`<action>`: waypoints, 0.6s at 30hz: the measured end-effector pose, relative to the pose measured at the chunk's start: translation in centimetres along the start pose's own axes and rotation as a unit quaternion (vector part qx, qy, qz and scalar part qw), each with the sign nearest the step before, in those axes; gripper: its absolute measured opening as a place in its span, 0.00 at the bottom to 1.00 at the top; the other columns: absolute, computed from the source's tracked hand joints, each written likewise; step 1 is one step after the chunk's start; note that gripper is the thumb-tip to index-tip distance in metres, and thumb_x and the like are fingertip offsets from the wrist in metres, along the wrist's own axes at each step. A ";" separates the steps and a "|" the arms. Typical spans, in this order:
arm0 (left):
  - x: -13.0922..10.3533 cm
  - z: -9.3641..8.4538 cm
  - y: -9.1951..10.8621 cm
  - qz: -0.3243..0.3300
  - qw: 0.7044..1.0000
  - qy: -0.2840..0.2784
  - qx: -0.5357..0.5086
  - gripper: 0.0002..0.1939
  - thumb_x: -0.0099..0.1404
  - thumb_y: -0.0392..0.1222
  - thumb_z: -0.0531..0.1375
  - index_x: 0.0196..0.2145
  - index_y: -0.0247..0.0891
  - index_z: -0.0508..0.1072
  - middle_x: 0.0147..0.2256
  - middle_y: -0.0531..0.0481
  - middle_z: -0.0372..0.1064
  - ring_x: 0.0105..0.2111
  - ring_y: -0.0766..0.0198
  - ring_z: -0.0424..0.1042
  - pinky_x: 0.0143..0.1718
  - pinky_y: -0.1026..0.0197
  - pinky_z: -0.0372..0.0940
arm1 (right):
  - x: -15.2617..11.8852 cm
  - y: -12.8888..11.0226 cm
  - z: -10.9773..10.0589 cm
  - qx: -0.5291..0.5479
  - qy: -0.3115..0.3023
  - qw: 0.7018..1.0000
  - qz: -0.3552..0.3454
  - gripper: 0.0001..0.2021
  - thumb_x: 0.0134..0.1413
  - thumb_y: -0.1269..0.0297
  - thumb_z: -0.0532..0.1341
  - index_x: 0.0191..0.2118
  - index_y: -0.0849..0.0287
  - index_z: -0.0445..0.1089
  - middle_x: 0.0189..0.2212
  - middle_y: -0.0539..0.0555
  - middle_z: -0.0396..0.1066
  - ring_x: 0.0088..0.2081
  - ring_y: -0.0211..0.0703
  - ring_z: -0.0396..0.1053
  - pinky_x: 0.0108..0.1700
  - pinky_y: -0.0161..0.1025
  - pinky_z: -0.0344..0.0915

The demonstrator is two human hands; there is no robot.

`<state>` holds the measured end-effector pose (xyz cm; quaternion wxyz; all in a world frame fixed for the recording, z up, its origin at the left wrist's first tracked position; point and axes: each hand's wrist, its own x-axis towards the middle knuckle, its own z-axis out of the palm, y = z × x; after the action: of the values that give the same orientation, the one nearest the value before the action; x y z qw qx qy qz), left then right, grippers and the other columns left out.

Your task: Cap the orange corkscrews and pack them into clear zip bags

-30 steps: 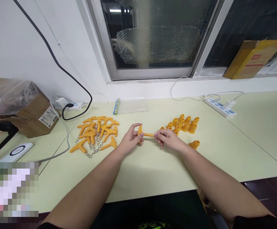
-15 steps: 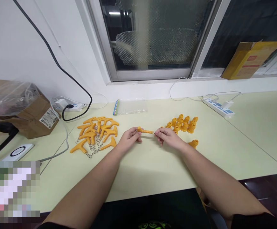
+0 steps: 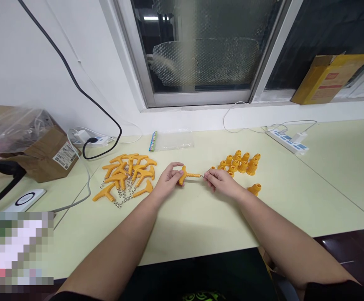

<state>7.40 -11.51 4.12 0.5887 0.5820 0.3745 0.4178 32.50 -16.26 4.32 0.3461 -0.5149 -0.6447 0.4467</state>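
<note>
Between my hands, above the table, is an orange T-shaped handle (image 3: 193, 175) with a ribbed shaft pointing right. My left hand (image 3: 170, 179) is closed on its crossbar. A small metal piece, perhaps a ring or hook, shows at the shaft's tip, and my right hand (image 3: 217, 179) pinches it; its exact shape is mostly hidden by the fingers. Left of my left hand lies a pile of similar orange T-handles (image 3: 115, 179) with metal chain links (image 3: 125, 195) at their ends. Behind and right of my right hand stand several orange hollow cone-shaped pieces (image 3: 243, 166), with another cone piece (image 3: 255, 189) nearer me.
A clear plastic bag (image 3: 174, 140) lies near the wall. Power strips stand at left (image 3: 95, 141) and right (image 3: 288, 140), with cables. A cardboard box (image 3: 48, 148) and a white pad (image 3: 25, 200) are at left. A yellow carton (image 3: 329, 79) leans at the window.
The T-handle has turned about its shaft in my left hand, so its crossbar now shows broadside. My right hand stays at the metal tip.
</note>
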 end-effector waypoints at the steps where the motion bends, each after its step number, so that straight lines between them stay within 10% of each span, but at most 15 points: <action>1: 0.1 -0.1 0.0 -0.010 1.000 -0.006 -0.007 0.20 0.66 0.51 0.63 0.51 0.38 0.72 0.29 0.51 0.74 0.28 0.62 0.75 0.36 0.57 0.72 | 0.1 0.1 0.0 0.015 0.003 1.000 0.010 0.22 0.69 0.44 0.57 0.34 0.57 0.71 0.23 0.47 0.68 0.22 0.37 0.67 0.28 0.37 0.66; 18: 0.0 0.0 0.0 0.015 0.999 -0.025 0.025 0.22 0.60 0.58 0.71 0.31 0.38 0.70 0.29 0.50 0.74 0.31 0.64 0.73 0.39 0.60 0.68 | 0.1 -0.2 0.3 0.118 -0.044 0.991 0.051 0.28 0.62 0.35 0.59 0.29 0.58 0.68 0.19 0.46 0.64 0.19 0.35 0.63 0.24 0.35 0.63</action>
<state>7.41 -11.51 4.10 0.5767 0.6128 0.3610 0.4019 32.14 -16.24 4.38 0.3532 -0.4822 -0.5749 0.5588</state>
